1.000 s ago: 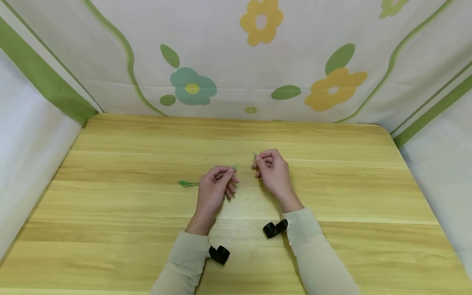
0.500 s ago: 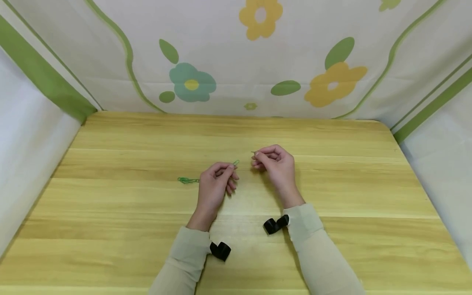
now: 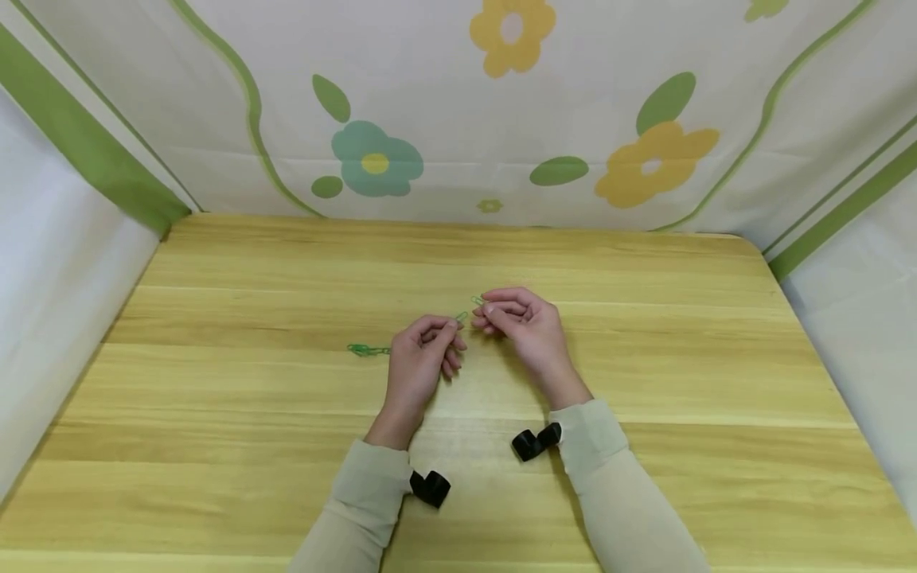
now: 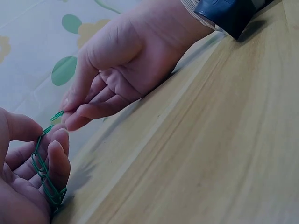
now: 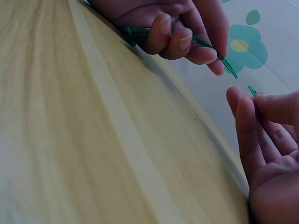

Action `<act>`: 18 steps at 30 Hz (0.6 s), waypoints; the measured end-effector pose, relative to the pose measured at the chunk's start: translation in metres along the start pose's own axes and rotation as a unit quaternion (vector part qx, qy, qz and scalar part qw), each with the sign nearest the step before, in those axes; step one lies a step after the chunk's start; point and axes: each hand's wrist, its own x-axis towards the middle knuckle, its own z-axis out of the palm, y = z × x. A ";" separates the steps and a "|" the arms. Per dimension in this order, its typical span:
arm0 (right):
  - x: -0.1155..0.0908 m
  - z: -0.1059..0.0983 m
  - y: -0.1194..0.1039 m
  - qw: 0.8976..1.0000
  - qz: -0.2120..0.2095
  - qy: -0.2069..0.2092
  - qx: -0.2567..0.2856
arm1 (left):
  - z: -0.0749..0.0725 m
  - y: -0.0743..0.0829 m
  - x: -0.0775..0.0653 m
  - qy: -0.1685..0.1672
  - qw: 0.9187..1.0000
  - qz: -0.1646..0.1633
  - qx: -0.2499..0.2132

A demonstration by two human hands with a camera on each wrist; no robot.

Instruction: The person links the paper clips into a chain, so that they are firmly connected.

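My left hand (image 3: 424, 346) pinches the end link of a chain of green paper clips (image 4: 41, 164) between thumb and forefinger. The chain runs down across the left palm, and its tail (image 3: 367, 350) shows on the table left of the hand. My right hand (image 3: 526, 326) pinches a single green paper clip (image 5: 252, 91) by thumb and fingertips, its tip sticking out toward the left hand. A small gap separates this clip from the chain's end link (image 5: 229, 67) in the right wrist view. Most of the single clip is hidden by the right fingers.
Both hands are above a wooden table (image 3: 236, 446). A white cloth with printed flowers (image 3: 458, 103) hangs behind its far edge, and pale cloth stands at both sides. Black wrist cameras (image 3: 431, 489) are strapped at the cuffs.
My right hand has come left, bringing its paper clip closer to the chain's end and turning it so its loop shows. My left hand stays nearly still, still pinching the chain.
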 end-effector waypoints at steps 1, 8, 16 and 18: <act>0.000 0.000 0.000 1.000 0.004 -0.004 -0.008 | 0.000 0.000 0.000 -0.001 1.000 -0.003 -0.001; -0.002 0.003 -0.001 0.999 -0.001 -0.017 -0.035 | 0.000 0.000 0.000 0.001 1.000 -0.002 0.001; -0.003 0.007 -0.001 0.999 0.006 -0.030 -0.044 | 0.000 -0.001 0.001 0.001 1.000 -0.007 -0.005; -0.004 0.007 -0.001 0.999 0.005 -0.029 -0.046 | 0.000 -0.001 0.001 0.001 1.000 -0.007 -0.006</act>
